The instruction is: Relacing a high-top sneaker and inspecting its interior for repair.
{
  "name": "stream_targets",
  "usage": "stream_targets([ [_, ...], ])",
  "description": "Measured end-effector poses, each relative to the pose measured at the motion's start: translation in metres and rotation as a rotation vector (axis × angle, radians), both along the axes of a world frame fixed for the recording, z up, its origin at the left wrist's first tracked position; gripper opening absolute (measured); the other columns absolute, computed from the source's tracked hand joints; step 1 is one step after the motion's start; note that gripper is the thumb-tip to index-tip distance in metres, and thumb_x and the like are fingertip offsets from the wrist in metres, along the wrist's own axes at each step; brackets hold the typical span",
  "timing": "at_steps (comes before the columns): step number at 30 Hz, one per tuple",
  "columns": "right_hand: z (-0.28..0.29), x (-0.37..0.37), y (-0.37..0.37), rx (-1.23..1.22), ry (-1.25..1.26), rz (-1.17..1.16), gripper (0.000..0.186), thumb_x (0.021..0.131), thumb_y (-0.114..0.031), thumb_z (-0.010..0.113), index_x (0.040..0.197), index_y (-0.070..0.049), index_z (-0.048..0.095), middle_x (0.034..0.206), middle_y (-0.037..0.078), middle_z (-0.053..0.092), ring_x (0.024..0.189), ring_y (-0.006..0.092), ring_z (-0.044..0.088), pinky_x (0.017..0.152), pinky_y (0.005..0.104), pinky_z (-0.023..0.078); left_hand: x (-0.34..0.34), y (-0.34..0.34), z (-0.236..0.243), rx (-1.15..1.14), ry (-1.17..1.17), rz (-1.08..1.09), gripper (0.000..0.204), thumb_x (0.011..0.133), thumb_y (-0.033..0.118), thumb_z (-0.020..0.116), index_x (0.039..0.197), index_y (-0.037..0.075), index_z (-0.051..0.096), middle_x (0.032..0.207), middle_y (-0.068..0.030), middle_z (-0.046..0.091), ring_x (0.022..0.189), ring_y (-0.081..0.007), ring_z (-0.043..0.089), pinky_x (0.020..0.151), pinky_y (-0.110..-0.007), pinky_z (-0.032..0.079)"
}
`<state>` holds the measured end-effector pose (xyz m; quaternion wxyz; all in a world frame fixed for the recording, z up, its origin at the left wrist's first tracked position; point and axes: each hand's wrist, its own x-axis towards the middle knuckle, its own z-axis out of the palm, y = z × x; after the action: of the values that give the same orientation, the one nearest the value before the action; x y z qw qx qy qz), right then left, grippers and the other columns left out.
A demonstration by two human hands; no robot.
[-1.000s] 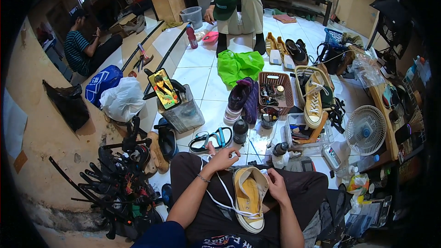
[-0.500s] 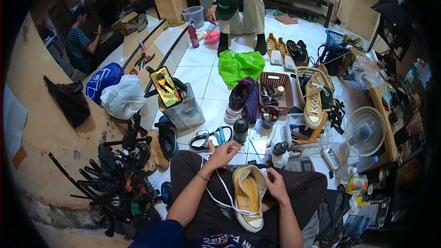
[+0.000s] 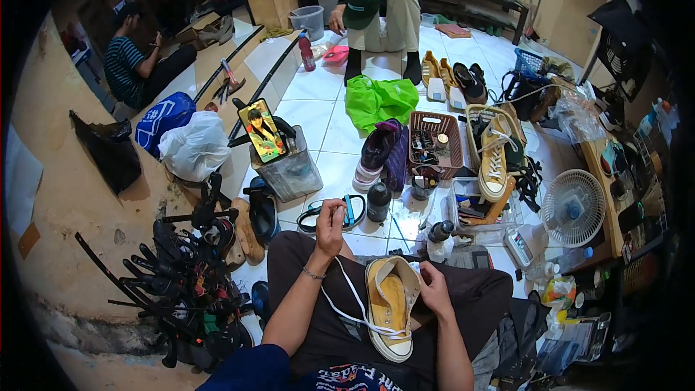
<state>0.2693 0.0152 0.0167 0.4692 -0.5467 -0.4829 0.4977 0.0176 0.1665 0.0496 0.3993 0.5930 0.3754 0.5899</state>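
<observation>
A mustard-yellow canvas sneaker [image 3: 388, 304] with a pale rubber toe rests on my lap, its toe toward me. A white shoelace [image 3: 347, 300] runs from near the toe end up to the left, close to my left wrist. My left hand [image 3: 331, 230] is raised left of the shoe, fingers bent together; what they pinch, if anything, is too small to make out. My right hand [image 3: 435, 290] is closed on the right edge of the sneaker's upper, beside a bit of white at its fingertips. The matching yellow sneaker [image 3: 494, 163] lies on a basket ahead to the right.
Blue-black sandals [image 3: 352, 213], a dark bottle [image 3: 378, 203] and a brown basket [image 3: 436, 141] stand ahead. A phone [image 3: 263, 130] is propped on a bucket [image 3: 288, 177]. Black tools [image 3: 181, 275] pile up at left, a white fan [image 3: 573, 206] stands at right. A person sits opposite, another far left.
My left hand has moved up and slightly left, turning more upright. My right hand and the sneaker stay nearly where they were.
</observation>
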Motion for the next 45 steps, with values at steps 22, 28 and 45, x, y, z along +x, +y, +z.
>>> stream_targets([
  [22,0.005,-0.005,0.000,-0.018,0.023,0.010,0.009,0.096,-0.008,0.058,0.097,0.001,0.058,0.080,-0.002,0.057,0.074,0.0035,0.050,0.064,0.0220,0.042,-0.016,0.043,-0.091,-0.554,0.974,-0.022,0.031,0.096,0.021,0.047,0.114,0.002,0.065,0.106,-0.0261,0.066,0.101,-0.0427,0.063,0.088,-0.048,0.050],
  [28,0.004,-0.006,0.001,-0.021,-0.028,-0.003,0.009,0.096,-0.008,0.058,0.097,0.001,0.058,0.080,-0.002,0.058,0.074,0.0036,0.050,0.064,0.0221,0.042,-0.014,0.034,-0.064,-0.560,0.957,0.142,0.032,0.090,0.020,0.063,0.112,-0.003,0.055,0.103,-0.0237,0.068,0.099,-0.0423,0.065,0.085,-0.050,0.051],
  [45,0.000,-0.004,-0.002,0.033,-0.011,0.006,0.008,0.096,-0.007,0.057,0.096,0.001,0.057,0.080,-0.002,0.057,0.074,0.0036,0.049,0.064,0.0218,0.041,-0.020,0.048,-0.090,-0.524,0.849,0.131,0.023,0.092,0.020,0.059,0.099,-0.001,0.059,0.095,-0.0263,0.066,0.095,-0.0453,0.064,0.078,-0.052,0.049],
])
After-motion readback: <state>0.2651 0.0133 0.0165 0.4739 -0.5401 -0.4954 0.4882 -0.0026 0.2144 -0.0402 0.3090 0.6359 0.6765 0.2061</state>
